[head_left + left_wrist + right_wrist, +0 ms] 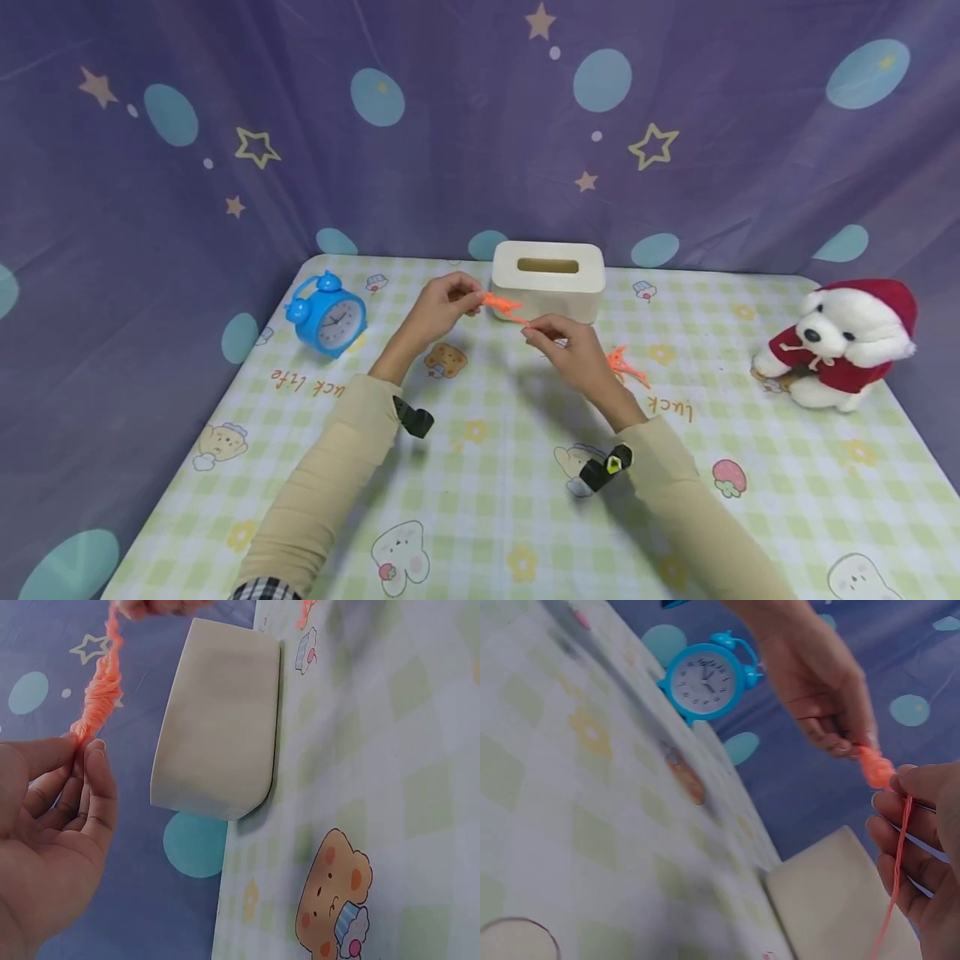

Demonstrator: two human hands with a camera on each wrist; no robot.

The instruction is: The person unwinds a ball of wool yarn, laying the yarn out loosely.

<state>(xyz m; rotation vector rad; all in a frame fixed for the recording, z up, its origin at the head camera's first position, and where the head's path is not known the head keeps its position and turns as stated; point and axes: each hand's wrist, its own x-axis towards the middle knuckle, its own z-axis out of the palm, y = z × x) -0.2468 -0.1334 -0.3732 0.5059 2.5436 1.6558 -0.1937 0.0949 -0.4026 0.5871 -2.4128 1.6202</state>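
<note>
A small bundle of orange yarn (501, 303) is stretched in the air between the two hands, in front of the tissue box. My left hand (447, 307) pinches its left end between thumb and forefinger. At the other end, my right hand (568, 346) pinches the yarn where it thins to a strand. Seen from the left wrist, the yarn (103, 694) is wound thick in the middle. In the right wrist view, loose orange strands (900, 874) hang down past the right hand's fingers. More orange yarn (628, 367) lies on the table beyond the right wrist, partly hidden by it.
A cream tissue box (549, 300) stands at the back, close behind the hands. On the left is a blue alarm clock (330, 321); on the right sits a white plush dog (840, 346) in red clothes. A checked cloth (480, 508) covers the table, with a purple curtain behind.
</note>
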